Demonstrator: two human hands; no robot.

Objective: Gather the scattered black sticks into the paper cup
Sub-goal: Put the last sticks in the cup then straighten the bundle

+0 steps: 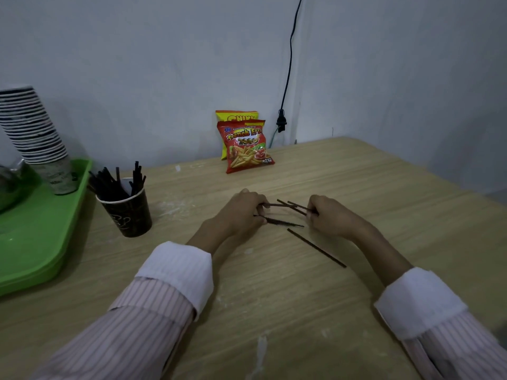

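Note:
A dark paper cup (129,215) stands on the wooden table at the left, with several black sticks (115,182) upright in it. In the middle of the table my left hand (238,212) pinches the ends of black sticks (282,222) that lie on the wood. Facing it, my right hand (329,215) grips the other ends of crossing sticks (293,205). One more loose stick (315,247) lies slantwise just in front of my right hand, untouched.
A green tray (35,242) at the left edge carries a tall stack of paper cups (35,133). Two snack bags (245,145) lean on the back wall. A black cable (286,78) hangs down the wall to a plug.

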